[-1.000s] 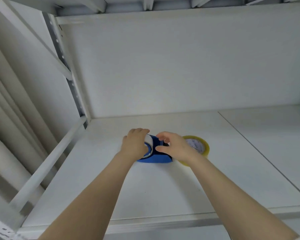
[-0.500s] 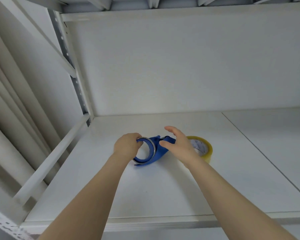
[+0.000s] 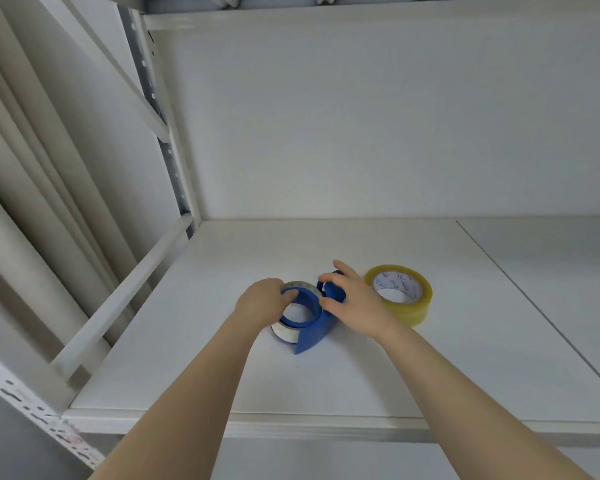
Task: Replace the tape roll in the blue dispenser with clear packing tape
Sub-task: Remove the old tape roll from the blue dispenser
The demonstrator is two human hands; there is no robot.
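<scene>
- The blue dispenser (image 3: 310, 336) lies on the white shelf (image 3: 222, 382), with a pale tape roll (image 3: 284, 333) seated in it.
- My left hand (image 3: 262, 301) grips that roll's far rim, and my right hand (image 3: 355, 304) clasps the dispenser's far end.
- Just right of the dispenser, the clear packing tape (image 3: 409, 308) lies flat.

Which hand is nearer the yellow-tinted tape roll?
Right. The right hand is just beside the tape roll, on the blue dispenser; the left hand grips its far side.

On the shelf (image 3: 326, 375), a dispenser (image 3: 310, 337) with a tape roll (image 3: 284, 332) in it lies between the fingers of the left hand (image 3: 262, 301) and the right hand (image 3: 355, 306). A second roll (image 3: 409, 315) sits just right of the right fingers.
</scene>
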